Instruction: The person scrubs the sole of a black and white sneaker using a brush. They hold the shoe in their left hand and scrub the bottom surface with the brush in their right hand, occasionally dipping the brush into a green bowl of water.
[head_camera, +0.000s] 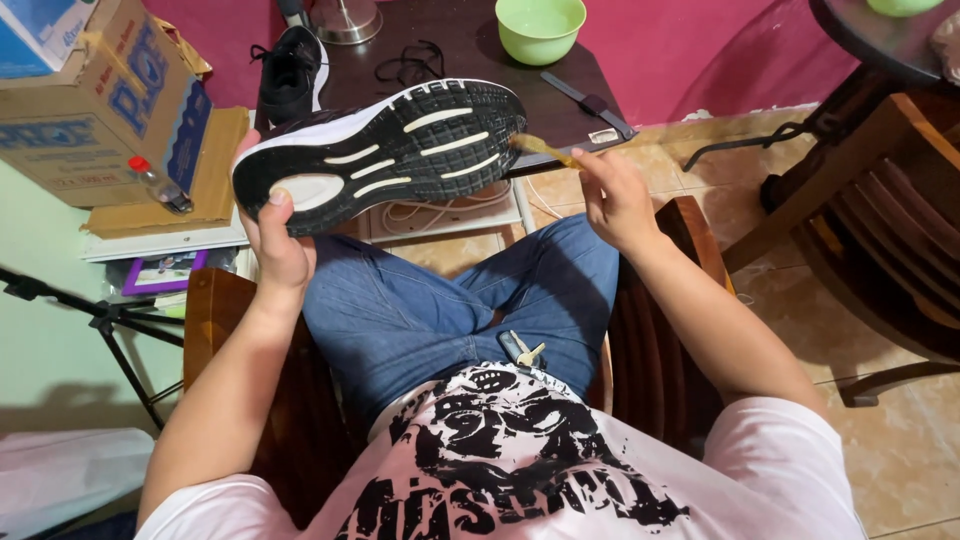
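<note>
Right now my left hand (272, 238) is clamped on the heel end of a shoe (385, 150), thumb pressed on the pale heel patch, so the black sole with its cream bars is turned up toward me. The shoe hangs in the air above my knees, just in front of the dark table (470, 60). My right hand (612, 200) is pinched shut on a thin yellowish brush (545, 150), whose far end touches the toe end of the sole; I cannot tell bristles from handle at this size.

Relative to the shoe: a second black shoe (290, 75) stands on the table behind its heel, loose laces (410, 62) lie behind its middle, a green bowl (540, 28) sits behind its toe, and a flat grey tool (590, 102) lies just beyond the toe. A cardboard box (95, 110) with a small bottle (160, 185) beside it is off past the heel. Keys (522, 350) hang at my waist, below the shoe.

As I judge it, the grip is the weak point: I hold only the heel, so a hard push at the toe could twist the shoe out of my fingers and drop it onto my jeans (450, 300). The brush is held near its tip end and could slip sideways off the tread. Anything scraped loose would likely fall on my lap.
</note>
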